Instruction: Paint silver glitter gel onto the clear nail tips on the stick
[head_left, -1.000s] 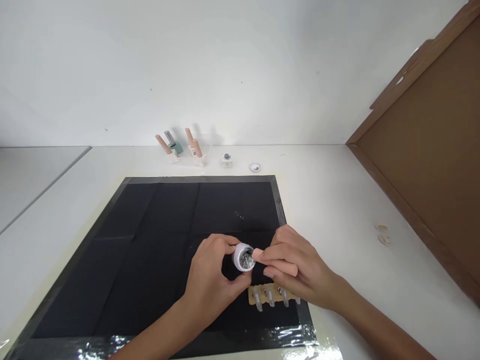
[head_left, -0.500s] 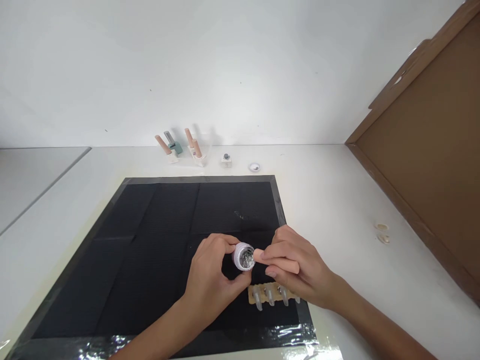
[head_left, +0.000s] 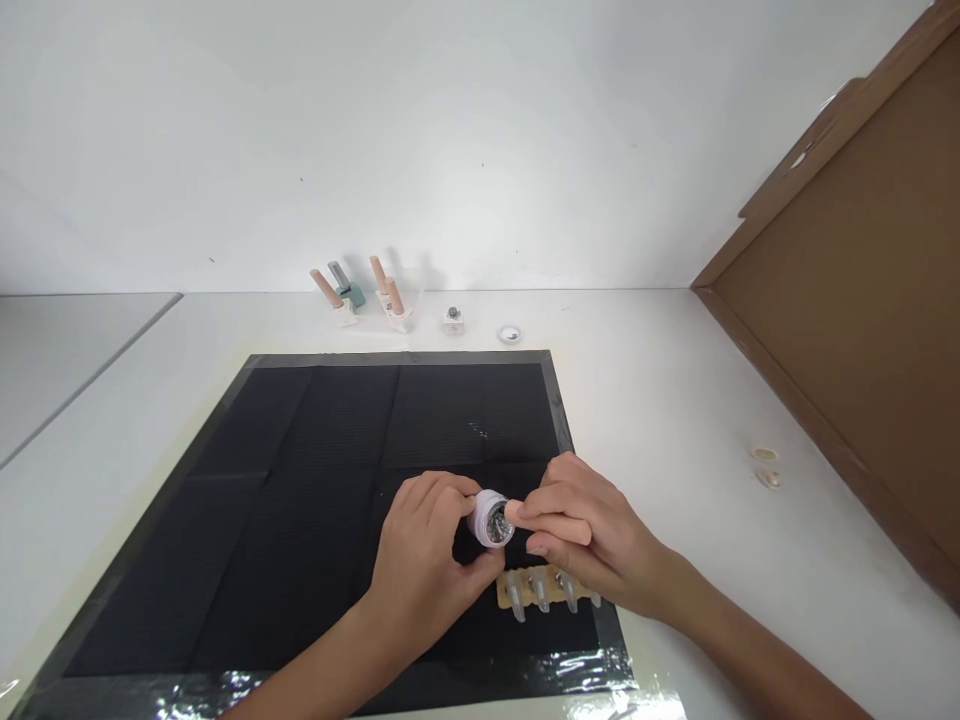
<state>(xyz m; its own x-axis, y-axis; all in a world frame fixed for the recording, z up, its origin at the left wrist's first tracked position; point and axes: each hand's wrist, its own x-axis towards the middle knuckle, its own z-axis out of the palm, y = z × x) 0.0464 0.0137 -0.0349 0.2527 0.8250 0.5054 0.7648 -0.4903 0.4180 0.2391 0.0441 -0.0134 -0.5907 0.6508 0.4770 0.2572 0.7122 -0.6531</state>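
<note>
My left hand (head_left: 424, 560) grips a small white open jar (head_left: 490, 518) with shiny silver flakes inside, tilted toward the right. My right hand (head_left: 592, 545) holds a peach-coloured stick-like tool (head_left: 546, 526) whose rounded tip sits at the jar's mouth. Both hands hover over a black mat (head_left: 315, 480). Just below them lies a tan strip with several clear false nail tips (head_left: 544, 590) on the mat.
At the back by the wall stand small stands with peach sticks (head_left: 360, 295), a tiny white block (head_left: 453, 319) and a small round dish (head_left: 510, 334). Two small pale discs (head_left: 766, 467) lie on the white table at right. A brown board (head_left: 862, 300) leans at far right.
The jar and the tool tip have shifted slightly right and down; the left fingers have regripped a little. Otherwise both hands stay in place.
</note>
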